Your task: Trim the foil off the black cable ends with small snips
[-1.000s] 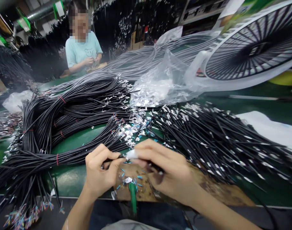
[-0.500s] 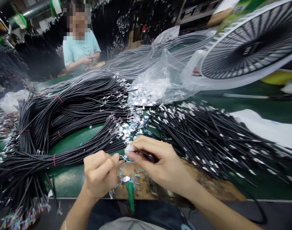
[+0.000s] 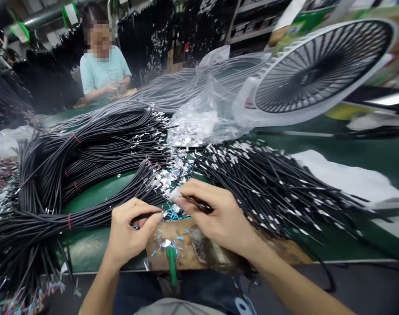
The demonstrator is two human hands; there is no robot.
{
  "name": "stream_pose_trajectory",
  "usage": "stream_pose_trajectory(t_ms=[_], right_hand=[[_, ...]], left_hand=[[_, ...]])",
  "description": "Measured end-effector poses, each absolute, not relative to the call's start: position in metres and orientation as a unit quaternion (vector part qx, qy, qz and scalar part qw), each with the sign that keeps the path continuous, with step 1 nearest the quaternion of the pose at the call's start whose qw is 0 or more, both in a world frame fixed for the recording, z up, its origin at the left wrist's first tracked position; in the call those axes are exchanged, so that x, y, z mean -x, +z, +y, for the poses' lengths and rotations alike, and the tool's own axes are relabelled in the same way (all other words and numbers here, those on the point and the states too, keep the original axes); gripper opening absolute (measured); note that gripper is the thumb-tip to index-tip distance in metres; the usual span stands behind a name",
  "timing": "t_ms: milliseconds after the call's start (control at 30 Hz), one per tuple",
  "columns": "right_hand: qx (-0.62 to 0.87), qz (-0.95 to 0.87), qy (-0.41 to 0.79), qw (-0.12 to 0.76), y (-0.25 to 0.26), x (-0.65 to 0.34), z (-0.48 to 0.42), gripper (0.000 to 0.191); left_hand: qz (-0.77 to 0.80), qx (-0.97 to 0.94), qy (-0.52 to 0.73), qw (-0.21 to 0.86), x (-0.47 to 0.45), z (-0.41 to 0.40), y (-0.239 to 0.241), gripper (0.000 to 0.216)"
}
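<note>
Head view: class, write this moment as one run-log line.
left hand: pinching dark cable | right hand: gripping dark object, partly hidden | wooden board: blue bits scattered on it

A single view looks out from the person's own head, facing forward and steeply enough down to take in the lap (image 3: pixel 179 308) at six o'clock. It sits close above the near edge of the bench (image 3: pixel 91 247), with the left hand (image 3: pixel 130 229) and right hand (image 3: pixel 217 216) close below, their arms entering from seven and five o'clock. Its wide sweep reaches a co-worker (image 3: pixel 104 72) well off at ten o'clock and a fan (image 3: pixel 304 74) at two.
</note>
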State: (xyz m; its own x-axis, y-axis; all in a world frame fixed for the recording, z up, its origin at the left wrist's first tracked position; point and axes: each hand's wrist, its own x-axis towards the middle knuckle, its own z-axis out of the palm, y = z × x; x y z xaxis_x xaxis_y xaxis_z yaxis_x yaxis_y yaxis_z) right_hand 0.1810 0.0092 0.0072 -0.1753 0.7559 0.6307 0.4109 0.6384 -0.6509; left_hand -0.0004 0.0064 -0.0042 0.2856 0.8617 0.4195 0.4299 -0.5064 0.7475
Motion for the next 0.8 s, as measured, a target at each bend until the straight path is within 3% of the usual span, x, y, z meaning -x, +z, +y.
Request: stream_pose_trajectory(t_ms=[333, 433, 533, 800], right_hand=[[0.368, -0.729, 0.287, 0.5, 0.011, -0.177, 0.005, 0.013], [0.406, -0.709, 0.391, 0.423, 0.016, -0.179, 0.011, 0.026], [0.419, -0.699, 0.481, 0.324, 0.019, -0.183, 0.018, 0.025], [0.363, -0.802, 0.395, 0.262, 0.031, -0.188, 0.025, 0.016]], left_hand=[[0.428, -0.738, 0.455, 0.255, 0.002, 0.003, -0.008, 0.015], [0.395, -0.758, 0.453, 0.254, 0.003, 0.004, -0.01, 0.012], [0.378, -0.778, 0.427, 0.262, 0.003, 0.003, -0.011, 0.009], [0.376, -0.814, 0.341, 0.281, 0.001, 0.006, -0.004, 0.018]])
